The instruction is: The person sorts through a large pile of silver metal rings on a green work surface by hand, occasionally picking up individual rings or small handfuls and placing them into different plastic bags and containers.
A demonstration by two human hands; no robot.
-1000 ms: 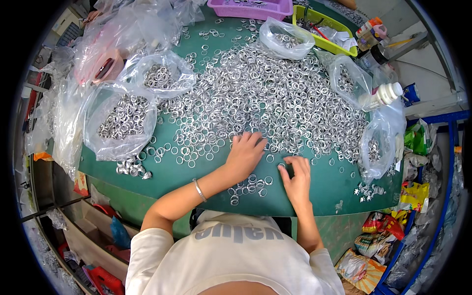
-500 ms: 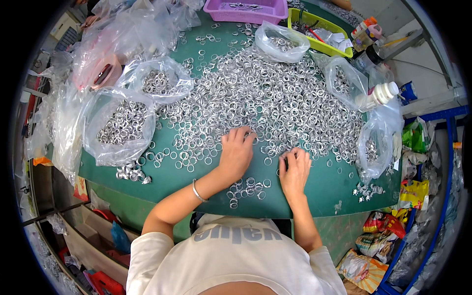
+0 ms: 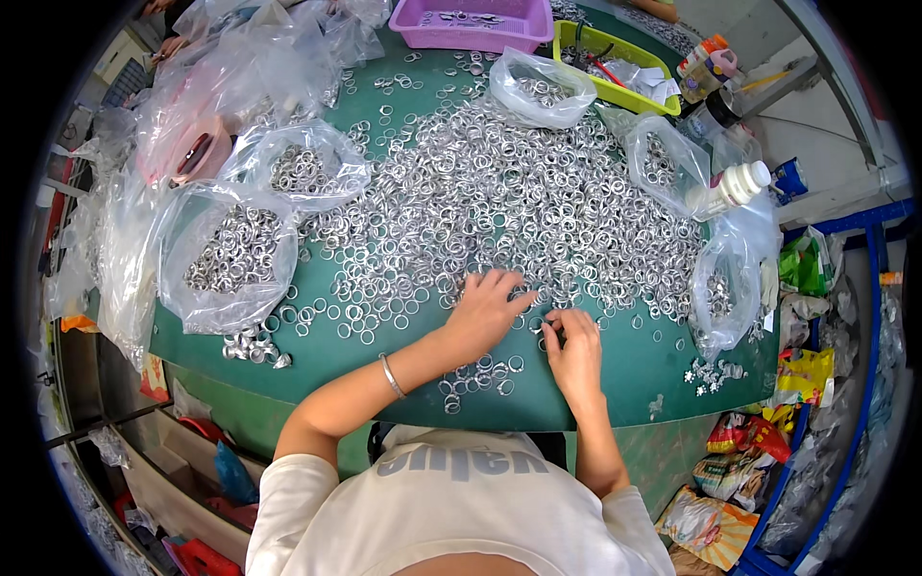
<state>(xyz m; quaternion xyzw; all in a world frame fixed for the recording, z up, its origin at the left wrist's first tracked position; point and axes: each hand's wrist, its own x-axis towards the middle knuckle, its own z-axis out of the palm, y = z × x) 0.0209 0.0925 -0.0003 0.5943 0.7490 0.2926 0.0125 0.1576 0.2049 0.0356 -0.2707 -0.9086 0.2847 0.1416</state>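
And it's silver all over the rings point(image 3: 567, 192), deep green across the tabletop point(image 3: 634, 374), purple basket point(image 3: 471, 38), lime-yellow tray point(image 3: 624, 94), white shirt point(image 3: 432, 528) (grey lettering point(image 3: 461, 461) there)!

Lots of shiny silver rings point(image 3: 538, 173) are heaped in a big, messy pile on a green table point(image 3: 634, 384). A small bunch point(image 3: 471, 377) is spread near the front edge.

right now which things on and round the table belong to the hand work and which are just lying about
Apparently in use:
- left hand and right hand
- big ring pile
- small ring cluster

Seemingly just lying about:
- white bottle
- blue can
- colourful packets
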